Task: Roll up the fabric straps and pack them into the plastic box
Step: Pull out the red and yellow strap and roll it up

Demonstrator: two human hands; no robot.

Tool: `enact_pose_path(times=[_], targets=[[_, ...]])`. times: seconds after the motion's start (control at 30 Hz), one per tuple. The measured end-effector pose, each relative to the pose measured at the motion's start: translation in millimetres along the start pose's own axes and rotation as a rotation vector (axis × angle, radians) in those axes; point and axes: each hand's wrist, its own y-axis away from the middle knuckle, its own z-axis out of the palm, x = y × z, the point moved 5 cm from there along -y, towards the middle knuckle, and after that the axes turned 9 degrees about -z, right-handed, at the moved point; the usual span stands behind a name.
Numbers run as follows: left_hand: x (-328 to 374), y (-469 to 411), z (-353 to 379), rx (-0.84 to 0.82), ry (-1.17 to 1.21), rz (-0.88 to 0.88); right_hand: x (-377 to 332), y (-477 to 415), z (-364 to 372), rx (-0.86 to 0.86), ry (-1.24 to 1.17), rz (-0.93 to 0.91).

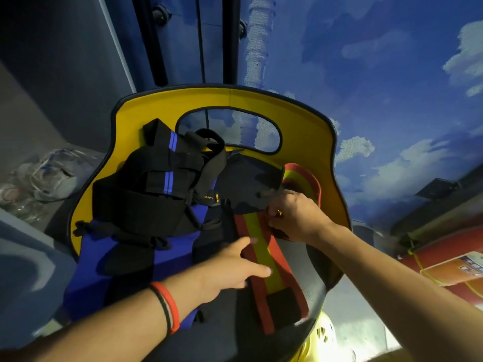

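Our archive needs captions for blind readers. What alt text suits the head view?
Two bare hands work a red and yellow strap laid across a yellow chair: the right hand pinches it farther up, the left hand rests open on it. A tangle of black and blue straps sits to the left.

Dim, blue-tinted light, washed-out glare below the yellow chair, deep shadow left of it, fisheye-bent edges, soft focus

Left grip flat, right grip curled
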Motion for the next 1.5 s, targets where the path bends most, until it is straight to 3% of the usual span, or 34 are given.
enact_pose_path(times=[0.13, 0.3, 0.43, 0.5, 0.57, 0.63, 0.73, 0.87, 1.0, 1.17, 1.3, 1.4, 1.5], targets=[[2, -5, -8, 0.076, 0.198, 0.059, -3, 1, 9, 0.025, -0.069, -0.064], [28, 3, -45, 0.313, 0.427, 0.228, -3, 5, 6, 0.06, -0.1, -0.109], [53, 26, -78, 0.399, 0.514, 0.443, -8, 7, 6, -0.12, -0.098, -0.126], [61, 34, -85, 0.401, 0.476, 0.532, -10, 5, 3, -0.144, -0.157, -0.103], [66, 40, -85, 0.335, 0.391, 0.596, -9, 2, -7, -0.038, -0.346, 0.001], [66, 41, -79, 0.272, 0.255, 0.642, -12, 1, -15, 0.062, -0.715, 0.099], [68, 46, -73, 0.295, -0.043, 0.751, -32, 4, -22, 0.076, -1.175, 0.064], [65, 50, -72, 0.353, -0.226, 0.826, -40, 2, -27, 0.237, -1.366, 0.064], [69, 53, -78, 0.353, -0.075, 0.834, -39, -1, -22, 0.187, -1.34, 0.058], [87, 59, -140, 0.468, 0.33, 0.828, -44, 8, 4, -0.253, -1.074, 0.028], [81, 65, -189, 0.583, 0.449, 0.776, -50, 17, 15, -0.47, -0.884, -0.053], [75, 63, -201, 0.608, 0.432, 0.77, -54, 19, 18, -0.522, -0.777, -0.039], [74, 64, -194, 0.613, 0.332, 0.787, -54, 13, 16, -0.46, -0.687, -0.06]])
